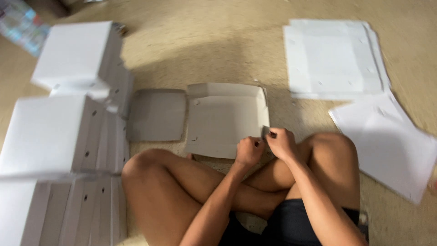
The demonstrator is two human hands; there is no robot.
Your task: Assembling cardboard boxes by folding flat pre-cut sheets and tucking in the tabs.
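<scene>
One box (223,120) lies half-folded on the floor (218,50) at 12 o'clock of the crossed legs; left hand (249,151) and right hand (281,143) pinch its near-right corner flap. Finished boxes (68,132) stack at 9 o'clock; flat blanks (334,59) wait at 2 o'clock.

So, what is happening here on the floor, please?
A person sits cross-legged on a beige carpet. Both hands, the left hand and the right hand, pinch the near right corner of a half-folded white cardboard box, whose lid lies open flat to the left. Stacks of folded boxes stand on the left; flat unfolded sheets lie on the right.
</scene>
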